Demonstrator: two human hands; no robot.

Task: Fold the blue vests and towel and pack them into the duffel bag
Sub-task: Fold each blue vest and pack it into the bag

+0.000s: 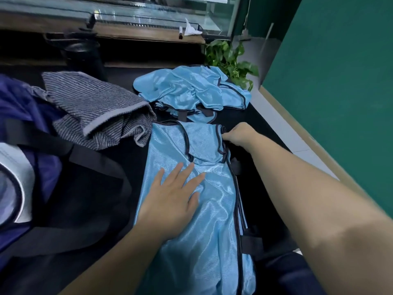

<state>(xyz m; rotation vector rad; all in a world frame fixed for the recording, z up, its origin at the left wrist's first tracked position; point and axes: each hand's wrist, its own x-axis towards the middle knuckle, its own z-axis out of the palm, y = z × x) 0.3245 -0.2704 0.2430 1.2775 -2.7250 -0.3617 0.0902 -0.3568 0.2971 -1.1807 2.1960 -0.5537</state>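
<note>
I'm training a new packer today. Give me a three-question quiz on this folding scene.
1. True or false: the left hand lies flat on the spread vest.
2. What does the right hand grip? A) the towel B) the spread vest's far right edge C) the bag strap
3. What lies between the striped towel and the plant?

Key: 1 true; 2 B; 3 a crumpled pile of blue vests.

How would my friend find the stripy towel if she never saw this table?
Start at the black tabletop and find the navy duffel bag at its left edge. Leaning against that bag is the rumpled towel. It is the only grey cloth with thin dark stripes; the shiny light-blue vests beside it are plain.
</note>
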